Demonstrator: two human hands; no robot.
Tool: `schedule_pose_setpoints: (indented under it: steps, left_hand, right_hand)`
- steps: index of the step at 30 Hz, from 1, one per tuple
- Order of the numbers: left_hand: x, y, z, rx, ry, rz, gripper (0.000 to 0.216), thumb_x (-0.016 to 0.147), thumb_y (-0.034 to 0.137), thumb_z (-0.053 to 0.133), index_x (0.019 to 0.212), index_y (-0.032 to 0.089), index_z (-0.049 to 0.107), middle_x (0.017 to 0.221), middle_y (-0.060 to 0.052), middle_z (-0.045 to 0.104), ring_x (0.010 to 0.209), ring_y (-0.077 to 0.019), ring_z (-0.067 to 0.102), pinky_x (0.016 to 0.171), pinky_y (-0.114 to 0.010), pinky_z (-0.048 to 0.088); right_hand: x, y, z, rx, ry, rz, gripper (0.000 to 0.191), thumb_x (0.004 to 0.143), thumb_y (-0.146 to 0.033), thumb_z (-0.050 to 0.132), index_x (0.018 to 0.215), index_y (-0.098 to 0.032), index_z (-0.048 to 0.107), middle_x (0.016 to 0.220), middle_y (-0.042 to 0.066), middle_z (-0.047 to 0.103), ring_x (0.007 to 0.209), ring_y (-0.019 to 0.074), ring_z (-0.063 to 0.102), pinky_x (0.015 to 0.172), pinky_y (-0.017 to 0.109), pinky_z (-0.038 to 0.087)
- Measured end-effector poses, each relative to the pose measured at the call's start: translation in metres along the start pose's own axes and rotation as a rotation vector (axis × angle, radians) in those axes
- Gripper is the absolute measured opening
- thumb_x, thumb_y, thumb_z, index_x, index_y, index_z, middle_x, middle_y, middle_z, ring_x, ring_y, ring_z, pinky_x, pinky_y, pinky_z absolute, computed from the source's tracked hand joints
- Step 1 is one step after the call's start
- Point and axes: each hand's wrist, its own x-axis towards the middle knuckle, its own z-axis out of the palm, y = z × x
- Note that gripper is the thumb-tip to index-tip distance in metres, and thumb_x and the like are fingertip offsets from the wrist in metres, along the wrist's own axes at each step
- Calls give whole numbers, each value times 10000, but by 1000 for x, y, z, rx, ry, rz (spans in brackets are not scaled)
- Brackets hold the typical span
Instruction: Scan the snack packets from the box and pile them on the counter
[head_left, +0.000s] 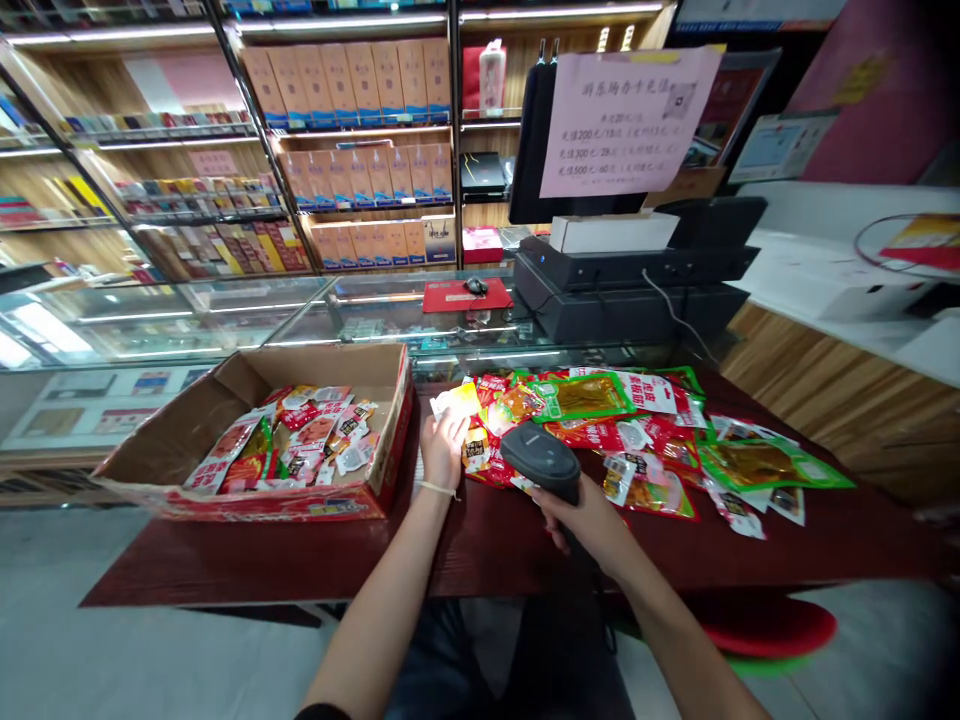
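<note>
My right hand (581,515) is closed around the grip of a black barcode scanner (541,458), whose head points at the snack packets (637,430) spread over the dark red table (300,560). My left hand (444,447) rests on a small yellow and white packet (456,402) at the left edge of that spread, fingers curled on it. Just left of this hand stands an open cardboard box (247,505) holding several small snack packets.
A black cash register (637,270) with a pink paper notice (626,120) stands behind the table on a glass counter (225,320). Shelves of boxed goods fill the back wall. A red stool (765,625) stands under the table's right side.
</note>
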Motion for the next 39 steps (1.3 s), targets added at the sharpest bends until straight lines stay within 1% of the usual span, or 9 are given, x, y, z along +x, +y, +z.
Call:
schedule_pose_setpoints:
  steps: [5, 10, 13, 15, 19, 25, 28, 33, 39]
  left_hand:
    - [0, 2, -1, 132, 15, 60, 188, 788, 187, 692, 817, 174, 507, 887, -8, 675, 846, -115, 676, 869, -285, 533]
    - [1, 7, -9, 579, 99, 358, 165, 768, 240, 716, 774, 183, 561, 801, 15, 616, 845, -133, 610, 845, -255, 489]
    - [-1, 3, -10, 756, -77, 345, 100, 737, 145, 696, 801, 198, 640, 874, -20, 651, 916, -178, 600, 915, -301, 458]
    - [-3, -2, -9, 828, -224, 292, 216, 676, 42, 670, 811, 210, 685, 947, -44, 672, 993, -210, 598, 985, -348, 426]
    - [-5, -9, -8, 811, -303, 280, 374, 582, -57, 624, 812, 221, 722, 1093, -62, 677, 1125, -235, 574, 1062, -368, 370]
    - [-6, -6, -10, 830, -161, 294, 234, 703, 67, 638, 873, 204, 722, 878, -33, 672, 845, -186, 597, 888, -310, 455]
    - [-17, 1, 2, 739, -169, 286, 132, 760, 144, 650, 872, 195, 700, 890, -36, 673, 866, -183, 603, 878, -298, 457]
    - [-52, 49, 35, 568, -275, 337, 139, 802, 199, 675, 940, 201, 692, 969, -59, 686, 938, -192, 626, 904, -295, 467]
    - [-63, 161, 36, 563, -297, 344, 158, 780, 175, 717, 935, 200, 705, 995, -79, 700, 1069, -257, 618, 930, -334, 491]
  right_hand:
    - [2, 3, -1, 33, 37, -26, 406, 752, -527, 705, 889, -222, 476, 480, -97, 520, 330, 106, 476, 328, 205, 358]
    - [4, -2, -6, 106, 92, -1, 475, 707, -530, 743, 980, -231, 495, 486, -104, 532, 324, 111, 478, 317, 207, 368]
    - [4, -8, -7, 148, 124, 29, 532, 673, -537, 763, 1028, -238, 502, 482, -103, 539, 318, 115, 476, 314, 213, 378]
    - [5, -11, -7, 160, 109, 36, 548, 671, -532, 767, 1053, -246, 497, 476, -107, 537, 314, 114, 471, 317, 216, 385]
    - [5, -15, -8, 177, 88, 37, 529, 668, -523, 771, 1027, -250, 496, 484, -107, 538, 325, 113, 476, 323, 215, 386]
    - [0, -29, -7, 149, 92, 24, 426, 706, -513, 749, 873, -234, 473, 488, -91, 537, 337, 102, 468, 328, 207, 375]
    - [-2, -43, -4, 147, 98, -19, 406, 706, -503, 755, 815, -228, 478, 482, -86, 517, 329, 95, 450, 324, 205, 358]
    - [7, -68, 2, 136, 57, -105, 400, 716, -510, 754, 682, -208, 494, 477, -56, 503, 347, 94, 459, 343, 215, 368]
    - [37, -105, 43, 164, -103, -164, 384, 733, -499, 749, 682, -195, 520, 515, -37, 527, 361, 90, 470, 348, 214, 392]
